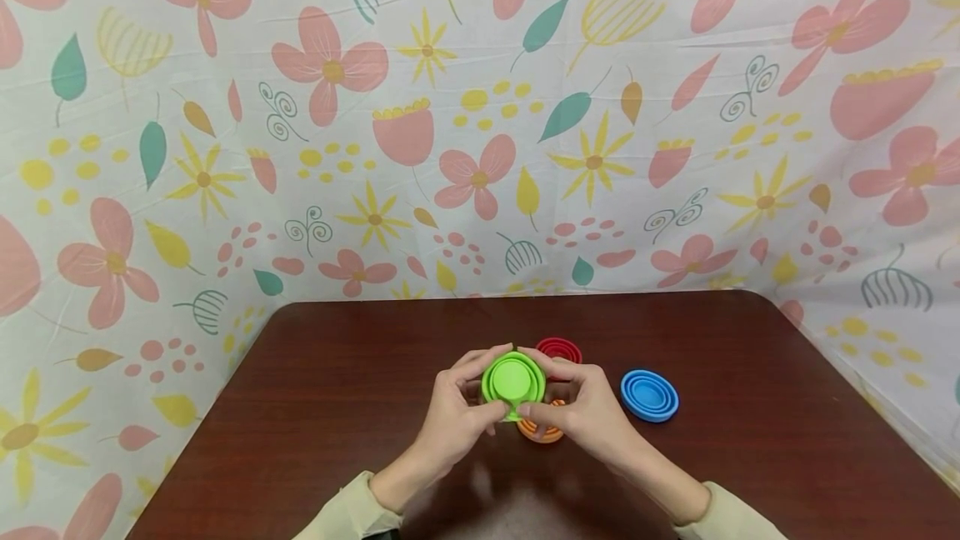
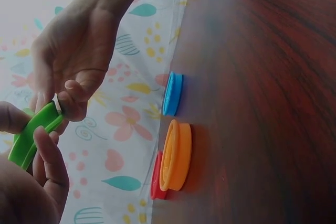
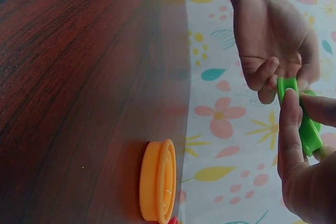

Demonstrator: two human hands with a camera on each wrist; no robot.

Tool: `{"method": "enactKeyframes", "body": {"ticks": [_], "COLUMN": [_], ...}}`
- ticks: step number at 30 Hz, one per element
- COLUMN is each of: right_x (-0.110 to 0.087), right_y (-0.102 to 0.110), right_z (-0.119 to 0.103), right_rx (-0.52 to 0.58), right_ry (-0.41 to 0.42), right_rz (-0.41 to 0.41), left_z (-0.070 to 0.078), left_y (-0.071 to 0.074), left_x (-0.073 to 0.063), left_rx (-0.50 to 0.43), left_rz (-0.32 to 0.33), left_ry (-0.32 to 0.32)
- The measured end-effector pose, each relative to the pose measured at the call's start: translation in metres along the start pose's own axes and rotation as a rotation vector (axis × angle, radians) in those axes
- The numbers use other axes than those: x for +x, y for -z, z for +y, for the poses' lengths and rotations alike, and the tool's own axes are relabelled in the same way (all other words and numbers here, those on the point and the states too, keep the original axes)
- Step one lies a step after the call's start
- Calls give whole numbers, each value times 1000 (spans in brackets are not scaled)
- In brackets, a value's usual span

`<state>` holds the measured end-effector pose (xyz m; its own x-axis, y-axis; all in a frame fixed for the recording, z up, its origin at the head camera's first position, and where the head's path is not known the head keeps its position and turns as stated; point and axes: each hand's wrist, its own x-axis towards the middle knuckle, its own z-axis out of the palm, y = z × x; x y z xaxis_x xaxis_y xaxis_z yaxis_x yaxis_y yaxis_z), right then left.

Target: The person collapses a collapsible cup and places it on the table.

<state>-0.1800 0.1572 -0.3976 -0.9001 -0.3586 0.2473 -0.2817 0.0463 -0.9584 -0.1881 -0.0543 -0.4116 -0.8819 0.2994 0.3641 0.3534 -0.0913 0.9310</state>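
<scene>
Both hands hold up a green collapsible silicone cup [image 1: 513,380], folded flat into nested rings, above the table. My left hand [image 1: 459,400] pinches its left side, thumb low on the rim and fingers along the upper edge. On the opposite side my right hand [image 1: 583,402] grips the rim the same way. In the left wrist view the green cup [image 2: 35,132] shows edge-on between the fingers of both hands. Below and partly behind the hands lies an orange collapsible cup [image 1: 542,433], flattened too. A red one [image 1: 558,348] sits beyond it, partly covered by the right hand.
A blue collapsed cup [image 1: 649,396] lies on the table to the right of the right hand. The dark brown wooden table [image 1: 337,373] has rounded far corners. Behind and beside it hangs a white cloth [image 1: 480,65] printed with flowers and leaves.
</scene>
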Motion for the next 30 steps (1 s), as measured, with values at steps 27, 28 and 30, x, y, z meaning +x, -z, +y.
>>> {"method": "enactKeyframes", "body": {"ticks": [27,28,30], "right_x": [1,1,1], "right_y": [6,6,6], "right_z": [1,1,2], "right_rx": [-5,-10,-25], "right_ry": [19,22,32], "right_rz": [-5,-3,-3], "left_z": [1,0,0], "left_y": [10,11,11], "left_x": [1,1,1], "left_rx": [-14,-16,-19], "left_rz": [-139,-144,-151], "left_ry": [-13,-12,-14]}}
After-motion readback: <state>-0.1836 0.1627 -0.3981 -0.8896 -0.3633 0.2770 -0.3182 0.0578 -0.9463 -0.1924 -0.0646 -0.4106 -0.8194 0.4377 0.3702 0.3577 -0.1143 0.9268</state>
